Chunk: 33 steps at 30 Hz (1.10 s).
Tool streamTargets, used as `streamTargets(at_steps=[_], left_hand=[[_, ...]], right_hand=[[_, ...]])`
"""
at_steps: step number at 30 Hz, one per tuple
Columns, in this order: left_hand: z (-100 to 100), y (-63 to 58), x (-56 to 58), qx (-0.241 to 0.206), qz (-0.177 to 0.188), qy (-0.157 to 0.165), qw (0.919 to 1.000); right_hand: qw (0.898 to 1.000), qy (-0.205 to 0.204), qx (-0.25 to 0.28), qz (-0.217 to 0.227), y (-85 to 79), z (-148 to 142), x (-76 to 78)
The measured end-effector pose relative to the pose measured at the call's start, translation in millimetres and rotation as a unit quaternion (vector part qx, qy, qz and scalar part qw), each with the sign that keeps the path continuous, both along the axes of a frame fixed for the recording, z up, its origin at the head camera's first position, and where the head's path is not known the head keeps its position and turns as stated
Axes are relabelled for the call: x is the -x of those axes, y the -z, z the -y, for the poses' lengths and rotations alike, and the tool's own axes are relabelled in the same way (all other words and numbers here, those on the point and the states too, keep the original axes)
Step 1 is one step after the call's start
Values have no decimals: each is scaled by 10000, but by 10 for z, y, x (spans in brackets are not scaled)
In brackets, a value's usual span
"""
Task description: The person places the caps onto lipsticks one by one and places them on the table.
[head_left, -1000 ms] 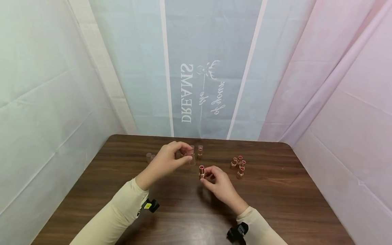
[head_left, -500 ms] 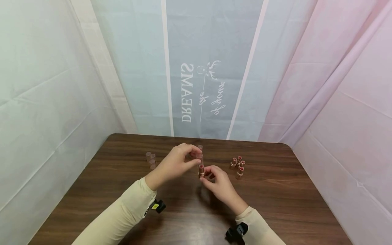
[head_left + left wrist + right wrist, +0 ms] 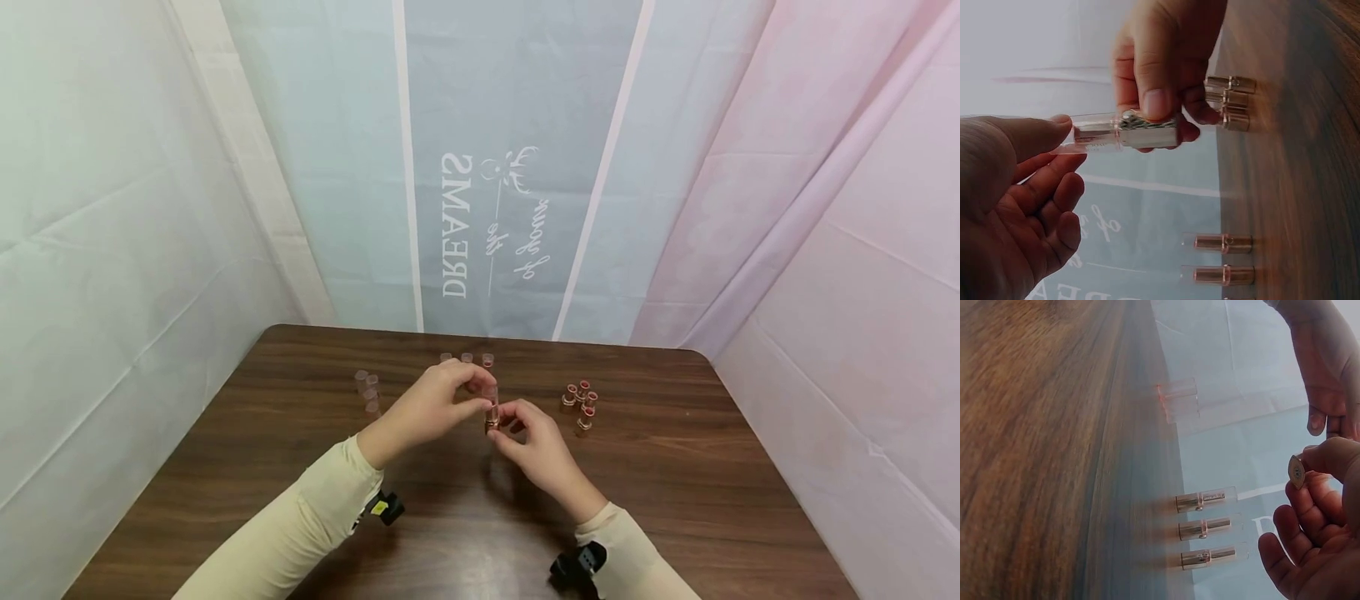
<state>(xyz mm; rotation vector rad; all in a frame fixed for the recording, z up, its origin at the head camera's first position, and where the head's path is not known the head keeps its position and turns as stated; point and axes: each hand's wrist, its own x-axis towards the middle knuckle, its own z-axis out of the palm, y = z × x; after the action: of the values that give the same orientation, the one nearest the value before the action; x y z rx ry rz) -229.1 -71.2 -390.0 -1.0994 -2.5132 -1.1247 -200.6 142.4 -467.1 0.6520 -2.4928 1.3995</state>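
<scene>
Near the middle of the table, my left hand (image 3: 431, 408) and right hand (image 3: 546, 450) meet at one lipstick. The right hand pinches its shiny rose-gold base (image 3: 1157, 136) between thumb and fingers. A clear cap (image 3: 1100, 142), pinched by the left thumb and fingertips, surrounds the slim gold inner tube in the left wrist view. The cap's rim lies at the band beside the patterned base. In the right wrist view, the flat, pointed-oval bottom of the lipstick (image 3: 1297, 472) faces the camera, and the fingers hide much of the rest.
Several uncapped lipsticks (image 3: 586, 418) with red tops stand to the right. Clear empty caps (image 3: 372, 406) stand left, partly behind the left hand. Three capped lipsticks (image 3: 1204, 529) stand in a row at the back of the wooden table (image 3: 675, 500), before a printed curtain (image 3: 517, 83).
My left hand has carried the clear cap rightward over the lipstick, then lowered it around the inner tube. The right hand has stayed nearly still with its grip on the base.
</scene>
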Motion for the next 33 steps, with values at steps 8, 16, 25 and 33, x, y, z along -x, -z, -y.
streamTargets(at_steps=[8, 16, 25, 33], left_hand=[[-4, 6, 8, 39, 43, 130, 9999], [4, -16, 13, 60, 209, 185, 9996], [-15, -50, 10, 90, 336, 325, 9989], [-2, -47, -19, 167, 119, 322, 9993]], right_hand=[[9995, -113, 279, 48, -26, -2, -6], [9992, -188, 339, 119, -37, -12, -3], [9988, -206, 446, 22, -44, -12, -1], [9987, -226, 452, 24, -74, -4, -19]])
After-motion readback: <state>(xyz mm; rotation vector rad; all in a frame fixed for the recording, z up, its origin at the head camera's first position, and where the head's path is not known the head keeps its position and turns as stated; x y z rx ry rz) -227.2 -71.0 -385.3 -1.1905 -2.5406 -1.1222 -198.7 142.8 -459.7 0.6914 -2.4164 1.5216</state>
